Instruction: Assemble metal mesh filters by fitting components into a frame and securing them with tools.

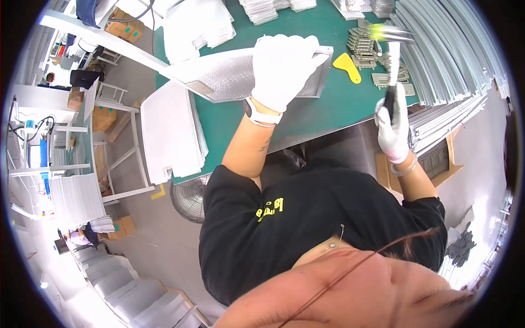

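The white-gloved left hand [281,68] is pressing flat, fingers spread, on the rectangular silver mesh filter panel [235,76] lying lengthwise across the green counter [328,104] at upper centre, while the right hand [395,128] is gripping closed around a black-handled hammer [391,60] raised to its right.

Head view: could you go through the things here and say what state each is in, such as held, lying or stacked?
Left hand: gloved, pressing flat on the mesh filter panel.
Mesh filter panel: lying on the green table, held down.
Right hand: gloved, gripping a hammer handle.
Hammer: raised above the table, head blurred.
Yellow scraper: lying loose, untouched.
Metal clips: piled beside the scraper.
White mesh sheets: stacked at the table's left edge.
Floor fan: standing below the table.
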